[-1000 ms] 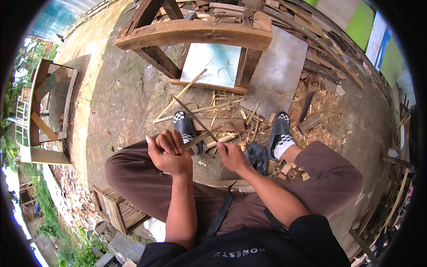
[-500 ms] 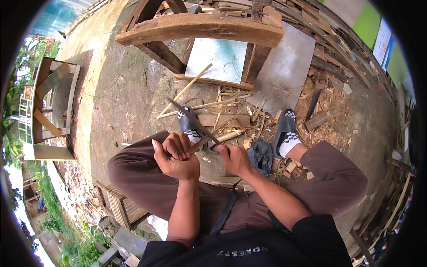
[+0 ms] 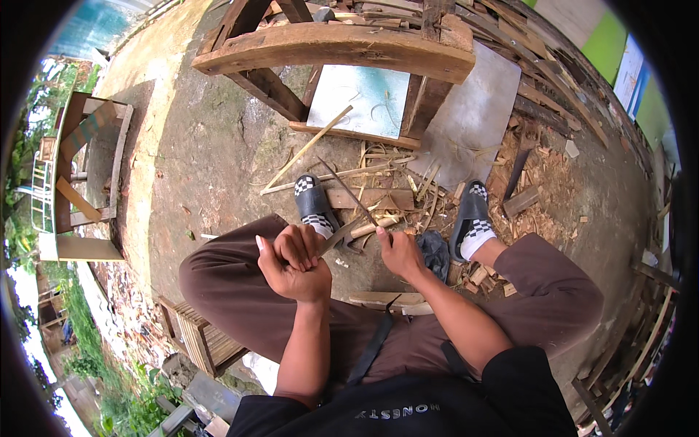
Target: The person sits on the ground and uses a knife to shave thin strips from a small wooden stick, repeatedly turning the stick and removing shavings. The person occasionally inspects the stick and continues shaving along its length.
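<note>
My left hand (image 3: 297, 261) is closed in a fist around a knife (image 3: 340, 234), its handle hidden by the fingers. The short, greyish blade points up and to the right. Closed too, my right hand (image 3: 400, 253) grips the near end of a long, narrow dark file (image 3: 346, 191), which slants away to the upper left. The file passes just beyond the knife's tip; whether they touch I cannot tell. Both hands are above the ground between my knees.
A rough wooden frame (image 3: 335, 48) stands ahead, beside a grey metal sheet (image 3: 472, 109). Wood strips and shavings litter the ground around my feet, near a black plastic bag (image 3: 435, 256). Stacked planks (image 3: 542, 65) lie at the far right; a wooden cabinet-like piece (image 3: 87, 251) stands left.
The file has moved right and away from the knife, with its far end swinging rightward. My right hand has shifted slightly right, while the left hand keeps its grip.
</note>
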`<state>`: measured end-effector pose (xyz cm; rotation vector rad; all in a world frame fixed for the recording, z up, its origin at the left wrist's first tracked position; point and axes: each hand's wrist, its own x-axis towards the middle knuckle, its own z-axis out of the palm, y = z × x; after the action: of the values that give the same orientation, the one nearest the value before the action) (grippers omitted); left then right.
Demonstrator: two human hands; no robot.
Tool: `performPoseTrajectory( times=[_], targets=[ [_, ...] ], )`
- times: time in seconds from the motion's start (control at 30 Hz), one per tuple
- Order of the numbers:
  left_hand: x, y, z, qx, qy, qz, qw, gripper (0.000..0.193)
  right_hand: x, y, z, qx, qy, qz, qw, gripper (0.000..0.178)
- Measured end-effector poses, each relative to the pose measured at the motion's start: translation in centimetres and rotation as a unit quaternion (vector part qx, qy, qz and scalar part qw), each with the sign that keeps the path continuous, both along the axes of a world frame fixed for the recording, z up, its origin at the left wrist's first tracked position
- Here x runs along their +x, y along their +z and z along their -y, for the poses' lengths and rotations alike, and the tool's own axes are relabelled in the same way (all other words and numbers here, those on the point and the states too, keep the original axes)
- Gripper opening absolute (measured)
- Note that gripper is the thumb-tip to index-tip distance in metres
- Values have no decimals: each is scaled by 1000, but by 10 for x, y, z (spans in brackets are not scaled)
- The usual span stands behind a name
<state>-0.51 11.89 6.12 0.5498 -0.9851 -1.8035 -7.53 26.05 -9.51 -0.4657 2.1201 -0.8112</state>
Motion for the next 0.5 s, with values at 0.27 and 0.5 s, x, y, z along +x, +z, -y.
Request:
performPoseTrajectory(
  times=[0.27, 0.5],
  targets=[
    [-9, 0, 6, 10, -9, 5, 1000, 64, 9, 31, 6, -154, 28, -6, 988, 66],
    [-9, 0, 16, 31, 7, 4, 999, 63, 6, -1, 5, -38, 15, 4, 999, 61]
  ],
)
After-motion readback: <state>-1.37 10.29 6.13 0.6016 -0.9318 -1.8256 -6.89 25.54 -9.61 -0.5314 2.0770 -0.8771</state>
